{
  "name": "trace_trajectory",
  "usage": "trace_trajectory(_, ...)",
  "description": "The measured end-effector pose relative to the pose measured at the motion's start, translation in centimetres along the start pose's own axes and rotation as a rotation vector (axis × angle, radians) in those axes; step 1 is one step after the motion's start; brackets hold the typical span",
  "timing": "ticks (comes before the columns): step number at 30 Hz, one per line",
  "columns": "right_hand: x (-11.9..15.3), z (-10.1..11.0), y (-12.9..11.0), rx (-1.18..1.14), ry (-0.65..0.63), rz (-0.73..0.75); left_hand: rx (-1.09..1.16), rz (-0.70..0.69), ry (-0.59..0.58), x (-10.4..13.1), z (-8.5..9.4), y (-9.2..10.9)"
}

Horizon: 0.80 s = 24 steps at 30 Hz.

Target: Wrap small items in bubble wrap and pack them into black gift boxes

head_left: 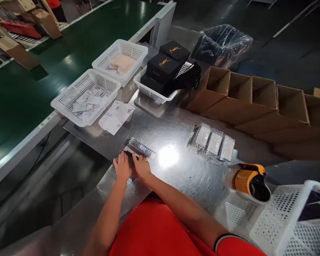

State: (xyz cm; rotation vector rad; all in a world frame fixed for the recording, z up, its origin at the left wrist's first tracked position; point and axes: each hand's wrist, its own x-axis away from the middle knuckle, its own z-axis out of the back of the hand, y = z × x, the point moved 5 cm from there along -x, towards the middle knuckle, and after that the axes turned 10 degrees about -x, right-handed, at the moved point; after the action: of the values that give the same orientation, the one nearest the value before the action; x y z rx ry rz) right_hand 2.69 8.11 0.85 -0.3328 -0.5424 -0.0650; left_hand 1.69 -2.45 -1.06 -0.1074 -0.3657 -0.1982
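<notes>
My left hand [123,168] lies palm down with its fingers spread, pressing near the left end of a dark flat item [133,172] on bubble wrap. Just to its right, my right hand [142,168] rests on the same spot, fingers stretched forward. A sheet of bubble wrap [109,183] runs under both hands and toward my body. Beyond the fingertips a folded strip of bubble wrap [142,147] stands up along the far side of the item. The item is mostly covered by my hands, so its kind is unclear.
Bubble-wrapped packs [214,144] and an orange tape dispenser [249,183] are on the right. White baskets hold paper slips [89,103], a beige cloth-like item [122,63] and black boxes [164,65]. Open cartons [240,92] line the far right; a green conveyor [77,46] runs left.
</notes>
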Motion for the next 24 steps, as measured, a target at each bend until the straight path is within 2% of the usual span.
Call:
trace_trajectory(4, -0.4, -0.6, 0.3, -0.024, 0.009, 0.036, 0.006, -0.010, -0.014, 0.1, 0.0, -0.1)
trace_trajectory(6, 0.5, -0.8, 2.1, -0.024, 0.009, 0.033, 0.014, -0.008, -0.022, 0.0, 0.1, -0.2)
trace_trajectory(7, 1.5, -1.1, 3.7, -0.024, 0.012, 0.024, 0.018, -0.004, -0.027, -0.1, 0.1, -0.2)
trace_trajectory(9, 5.0, -1.8, 8.6, -0.032, 0.023, -0.011, 0.022, -0.013, -0.036, -0.1, 0.0, -0.2)
trace_trajectory(11, 10.2, -2.9, 15.1, -0.053, 0.038, -0.059, 0.016, -0.023, -0.043, -0.1, -0.2, -0.2)
trace_trajectory(14, 18.5, -4.8, 25.6, -0.080, 0.042, -0.210, 0.015, -0.025, -0.040, 0.1, -0.6, -0.5)
trace_trajectory(16, 21.7, -5.2, 30.4, -0.079, 0.095, -0.301, 0.029, -0.016, -0.039, 0.5, -1.0, -0.9)
trace_trajectory(17, 22.3, -5.1, 31.7, -0.062, 0.136, -0.357, 0.038, -0.012, -0.042, 0.7, -1.1, -1.1)
trace_trajectory(18, 22.1, -4.7, 32.2, -0.033, 0.189, -0.411, 0.043, -0.008, -0.043, 0.9, -1.1, -1.3)
trace_trajectory(20, 19.7, -3.0, 30.7, 0.025, 0.330, -0.483, 0.040, -0.010, -0.023, 1.1, -0.9, -1.5)
trace_trajectory(22, 15.2, -0.6, 26.2, 0.031, 0.466, -0.435, 0.033, -0.013, 0.031, 0.9, -0.2, -1.6)
trace_trajectory(23, 12.5, 0.7, 23.1, -0.003, 0.502, -0.352, 0.034, -0.005, 0.056, 0.7, 0.1, -1.6)
trace_trajectory(24, 9.7, 1.8, 19.6, -0.036, 0.486, -0.216, 0.041, 0.014, 0.073, 0.3, 0.4, -1.6)
